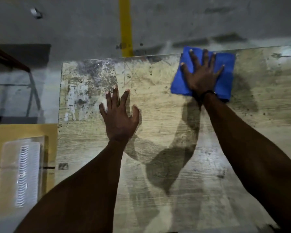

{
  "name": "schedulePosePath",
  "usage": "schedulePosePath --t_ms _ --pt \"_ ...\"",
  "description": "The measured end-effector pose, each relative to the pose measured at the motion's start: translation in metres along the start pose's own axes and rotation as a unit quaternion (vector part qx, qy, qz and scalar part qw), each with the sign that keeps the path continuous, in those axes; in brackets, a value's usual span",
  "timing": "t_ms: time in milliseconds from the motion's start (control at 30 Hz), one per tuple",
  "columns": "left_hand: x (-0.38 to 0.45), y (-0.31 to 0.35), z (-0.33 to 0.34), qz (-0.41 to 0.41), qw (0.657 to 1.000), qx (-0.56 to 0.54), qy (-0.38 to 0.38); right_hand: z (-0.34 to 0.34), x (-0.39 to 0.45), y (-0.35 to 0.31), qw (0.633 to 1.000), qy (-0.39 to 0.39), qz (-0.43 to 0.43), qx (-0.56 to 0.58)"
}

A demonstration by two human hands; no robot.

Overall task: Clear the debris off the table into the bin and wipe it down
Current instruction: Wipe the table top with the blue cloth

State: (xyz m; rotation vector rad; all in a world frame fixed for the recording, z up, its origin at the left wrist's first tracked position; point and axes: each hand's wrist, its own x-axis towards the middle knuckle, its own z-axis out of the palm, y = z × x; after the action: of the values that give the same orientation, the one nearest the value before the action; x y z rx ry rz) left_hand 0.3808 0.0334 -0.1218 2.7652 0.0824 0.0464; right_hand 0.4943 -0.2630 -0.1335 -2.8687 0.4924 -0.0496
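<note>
A worn, stained wooden table [158,132] fills the view. Near its far edge, to the right of centre, lies a folded blue cloth [225,78]. My right hand [202,73] presses flat on that cloth with fingers spread. My left hand [119,113] rests palm down on the bare tabletop left of centre, fingers apart, holding nothing. A patch of grey and white stains [94,76] marks the table's far left corner. No loose debris shows on the surface, and no bin is in view.
Left of the table stands a yellow-brown surface [40,132] bearing a clear plastic container [20,174]. A dark metal frame [15,64] stands at the far left. Beyond the table is grey concrete floor with a yellow line [125,26].
</note>
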Motion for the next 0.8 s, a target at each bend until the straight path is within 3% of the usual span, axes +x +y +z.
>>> schedulePosePath --t_ms 67,133,233,333,500,633,700,800 --pt "0.000 -0.001 0.000 0.000 1.000 0.000 -0.005 0.000 -0.002 -0.010 0.999 0.001 0.048 0.009" --pt "-0.001 -0.001 0.000 0.001 1.000 0.001 -0.003 0.008 -0.013 -0.037 0.999 -0.006 0.041 0.004" --pt "-0.001 -0.001 0.002 0.003 1.000 -0.002 0.006 0.025 -0.047 -0.077 0.994 -0.022 -0.108 -0.008" --pt "0.000 -0.002 0.003 0.006 1.000 0.009 0.019 0.029 -0.067 -0.072 0.974 -0.028 -0.224 -0.002" --pt "0.000 0.000 0.002 0.000 1.000 0.009 0.007 0.007 -0.034 0.001 0.998 -0.002 -0.068 -0.020" --pt "0.000 0.001 -0.001 -0.001 1.000 0.005 0.001 0.011 -0.029 -0.035 0.999 0.011 0.053 0.006" --pt "0.000 0.001 -0.001 0.002 1.000 0.011 0.004 0.023 -0.038 -0.080 1.000 0.000 -0.019 0.003" --pt "0.002 -0.003 0.002 0.002 1.000 0.009 0.009 0.037 -0.056 -0.129 0.973 -0.041 -0.225 0.000"
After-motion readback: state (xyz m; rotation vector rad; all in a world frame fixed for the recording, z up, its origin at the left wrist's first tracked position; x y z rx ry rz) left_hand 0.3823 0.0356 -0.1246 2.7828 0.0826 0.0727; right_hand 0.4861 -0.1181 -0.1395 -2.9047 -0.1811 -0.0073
